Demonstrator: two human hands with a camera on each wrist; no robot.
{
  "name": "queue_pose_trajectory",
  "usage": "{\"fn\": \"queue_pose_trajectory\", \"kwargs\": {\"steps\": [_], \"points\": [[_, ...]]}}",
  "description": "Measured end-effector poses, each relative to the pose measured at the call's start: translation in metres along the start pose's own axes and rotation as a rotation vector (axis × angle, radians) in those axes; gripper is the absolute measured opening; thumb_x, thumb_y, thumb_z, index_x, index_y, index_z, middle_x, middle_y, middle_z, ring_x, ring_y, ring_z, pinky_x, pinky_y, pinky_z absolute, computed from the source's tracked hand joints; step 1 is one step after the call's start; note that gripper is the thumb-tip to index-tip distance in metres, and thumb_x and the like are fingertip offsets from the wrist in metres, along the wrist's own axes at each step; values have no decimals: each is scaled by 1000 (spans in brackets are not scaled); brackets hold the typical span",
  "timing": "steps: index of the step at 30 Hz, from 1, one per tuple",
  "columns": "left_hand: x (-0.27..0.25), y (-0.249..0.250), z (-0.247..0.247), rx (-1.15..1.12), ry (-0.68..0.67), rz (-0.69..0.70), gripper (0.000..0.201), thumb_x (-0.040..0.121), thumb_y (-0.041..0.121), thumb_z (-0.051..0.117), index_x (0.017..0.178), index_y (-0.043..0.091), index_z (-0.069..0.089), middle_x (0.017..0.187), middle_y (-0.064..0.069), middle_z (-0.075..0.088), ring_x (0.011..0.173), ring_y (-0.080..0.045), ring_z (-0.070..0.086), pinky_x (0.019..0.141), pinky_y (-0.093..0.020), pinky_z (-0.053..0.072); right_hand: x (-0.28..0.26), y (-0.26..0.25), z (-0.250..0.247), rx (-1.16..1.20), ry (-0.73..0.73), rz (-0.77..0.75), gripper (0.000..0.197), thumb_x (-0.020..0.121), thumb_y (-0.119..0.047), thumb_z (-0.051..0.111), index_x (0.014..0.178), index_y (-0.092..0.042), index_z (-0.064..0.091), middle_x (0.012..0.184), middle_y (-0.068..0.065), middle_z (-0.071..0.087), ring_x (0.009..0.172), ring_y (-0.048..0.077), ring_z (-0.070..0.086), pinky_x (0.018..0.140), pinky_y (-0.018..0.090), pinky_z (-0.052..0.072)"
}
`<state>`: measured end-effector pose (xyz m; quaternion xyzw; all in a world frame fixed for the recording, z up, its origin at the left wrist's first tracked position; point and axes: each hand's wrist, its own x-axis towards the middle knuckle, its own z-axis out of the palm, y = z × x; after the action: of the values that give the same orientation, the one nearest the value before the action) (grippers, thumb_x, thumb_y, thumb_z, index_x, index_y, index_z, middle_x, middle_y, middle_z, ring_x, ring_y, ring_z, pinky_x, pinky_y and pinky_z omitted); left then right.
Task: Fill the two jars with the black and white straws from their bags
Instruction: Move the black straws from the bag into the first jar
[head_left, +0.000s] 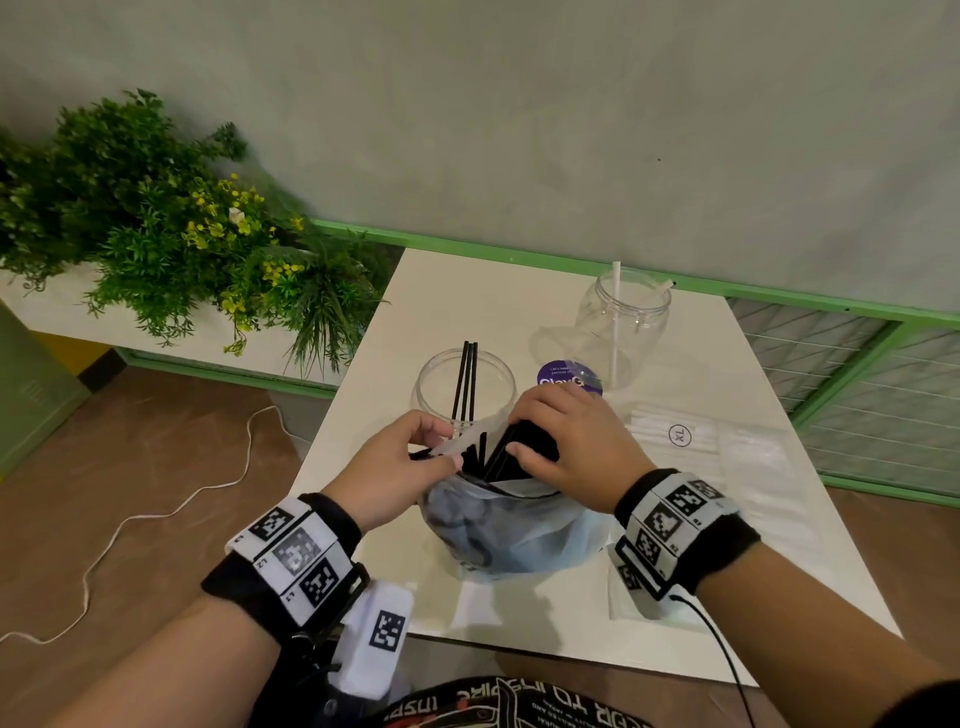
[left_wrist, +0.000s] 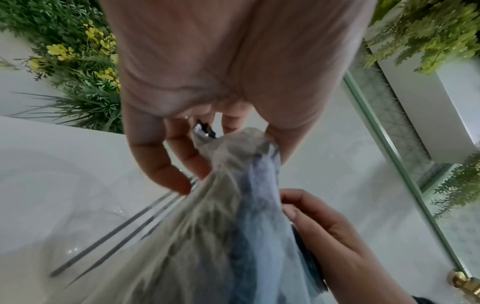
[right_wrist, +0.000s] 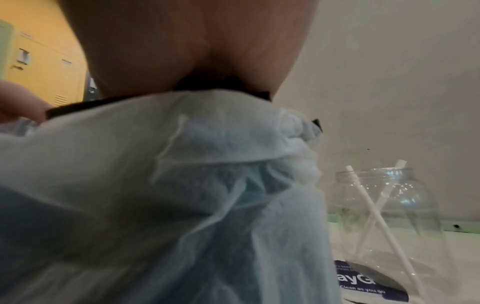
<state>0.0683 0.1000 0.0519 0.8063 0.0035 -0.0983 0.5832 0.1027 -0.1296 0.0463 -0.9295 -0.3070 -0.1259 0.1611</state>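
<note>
A bluish plastic bag (head_left: 511, 530) full of black straws (head_left: 491, 457) stands on the white table (head_left: 467, 301) in front of me. My left hand (head_left: 410, 457) pinches the bag's left rim (left_wrist: 233, 148). My right hand (head_left: 561, 441) reaches into the bag's mouth, its fingers curled around a bunch of black straws. Just behind the bag stands a clear jar (head_left: 462, 384) holding three black straws (head_left: 466, 379). A second clear jar (head_left: 623, 322) at the back right holds two white straws (right_wrist: 376, 218). A flat clear bag of white straws (head_left: 696, 441) lies to the right.
A purple round sticker (head_left: 569, 376) lies on the table between the jars. Green plants (head_left: 171, 223) with yellow flowers fill a ledge to the left. A green-framed mesh railing (head_left: 857, 358) runs along the right. A white cord (head_left: 156, 519) trails over the brown floor.
</note>
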Motion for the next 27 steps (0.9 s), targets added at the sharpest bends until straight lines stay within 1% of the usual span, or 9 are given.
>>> {"fn": "queue_pose_trajectory", "kwargs": {"steps": [3,6,9,13,17,18,21,24,27], "points": [[-3,2,3,-43,-43,-61,28,82,16,71,100,34,57,98,3,55,76,-14,59,60,-22,41,-1,-7,3,5,-22,-43,43,88,-50,49,118,-22,59,117,-3,58,102,19,53,85,40,47],[-5,9,6,-169,-64,-93,36,75,16,71,104,34,57,106,-1,56,81,-12,60,63,-21,45,-2,-18,7,3,-18,-95,48,88,-54,50,125,-24,56,119,-4,58,102,19,53,83,40,48],[-6,14,10,-250,-87,-100,40,82,1,63,110,29,57,111,-2,58,87,-12,61,70,-24,46,1,-26,13,34,1,-123,48,87,-54,54,126,-27,57,117,-4,58,102,20,53,81,42,49],[-5,18,13,-274,-75,-87,40,84,2,60,115,28,55,113,0,60,75,-8,61,61,-19,43,6,-28,22,67,57,-116,41,85,-47,57,121,-30,64,109,-4,61,97,21,54,78,41,48],[-1,14,13,-254,-19,-81,31,87,9,63,113,25,57,110,2,62,60,1,57,50,-9,40,7,-24,23,60,116,-105,25,83,-39,59,102,-26,70,101,-6,63,89,20,55,72,42,48],[-1,12,12,-210,-11,-68,28,87,7,62,110,23,59,107,2,62,63,1,57,52,-8,40,6,-22,22,57,135,-93,20,83,-36,60,96,-25,70,99,-7,64,88,19,55,71,42,48],[-4,2,8,-85,-4,-45,29,83,-5,58,98,19,64,100,1,62,89,-9,58,66,-11,43,2,-11,17,50,183,-55,14,82,-30,59,87,-23,70,95,-9,64,87,20,56,72,42,49],[-7,-6,5,-25,16,-44,25,81,-6,57,94,14,65,95,-1,61,86,-11,57,64,-8,44,-1,-4,12,21,173,-37,17,85,-31,55,88,-22,70,96,-9,65,90,20,57,75,42,49],[-5,-6,7,-17,23,-9,19,78,2,63,92,15,64,92,0,60,87,-11,56,68,-9,43,-2,-5,7,23,95,-69,29,91,-43,49,99,-22,68,102,-7,64,97,20,55,82,41,47]]}}
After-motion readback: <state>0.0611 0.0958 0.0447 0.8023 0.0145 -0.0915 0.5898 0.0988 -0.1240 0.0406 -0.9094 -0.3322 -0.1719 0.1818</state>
